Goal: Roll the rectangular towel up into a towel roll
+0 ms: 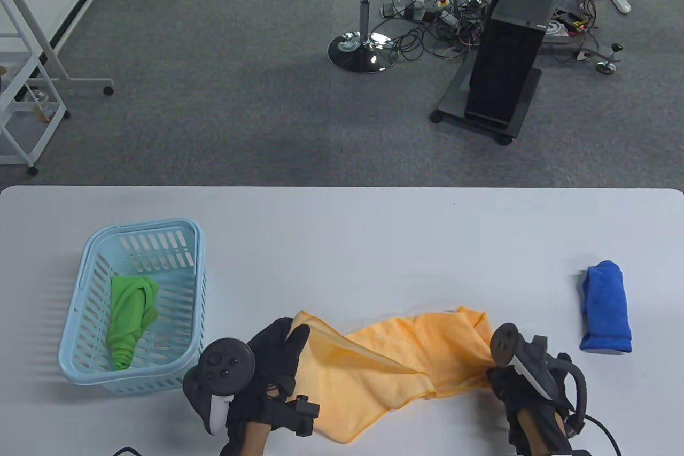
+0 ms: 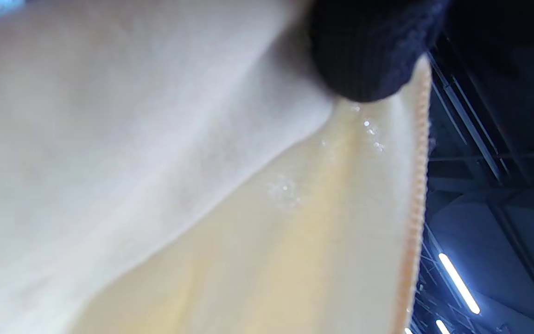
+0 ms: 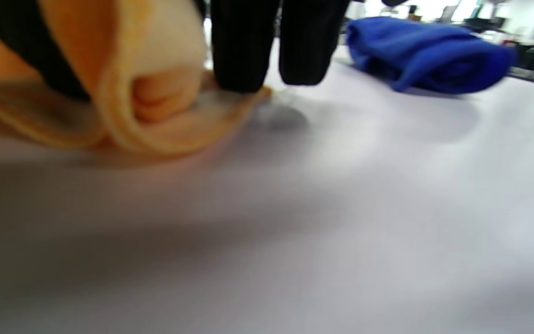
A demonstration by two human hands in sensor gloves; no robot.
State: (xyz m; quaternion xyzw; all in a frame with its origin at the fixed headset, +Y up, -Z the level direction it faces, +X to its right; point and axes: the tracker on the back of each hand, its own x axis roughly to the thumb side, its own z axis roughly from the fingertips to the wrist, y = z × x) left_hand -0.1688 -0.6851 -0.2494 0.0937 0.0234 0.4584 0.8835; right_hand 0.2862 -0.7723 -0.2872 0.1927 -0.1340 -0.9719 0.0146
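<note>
A yellow-orange towel [image 1: 374, 365] lies crumpled and stretched across the near edge of the white table [image 1: 342, 242]. My left hand [image 1: 280, 352] grips its left end, raised off the table; in the left wrist view a gloved fingertip [image 2: 369, 60] pinches the towel [image 2: 248, 222] near its stitched hem. My right hand [image 1: 507, 376] holds the towel's bunched right end low at the table. The right wrist view shows the folded towel [image 3: 155, 102] clasped between my thumb and my fingers [image 3: 244, 51], whose tips touch the tabletop.
A light blue basket [image 1: 91, 338] at the left holds a rolled green towel [image 1: 131, 319]. A rolled blue towel [image 1: 606, 306] lies at the right, also seen as the blue roll [image 3: 429, 53] just beyond my right hand. Chair, cables and racks stand on the floor beyond the table.
</note>
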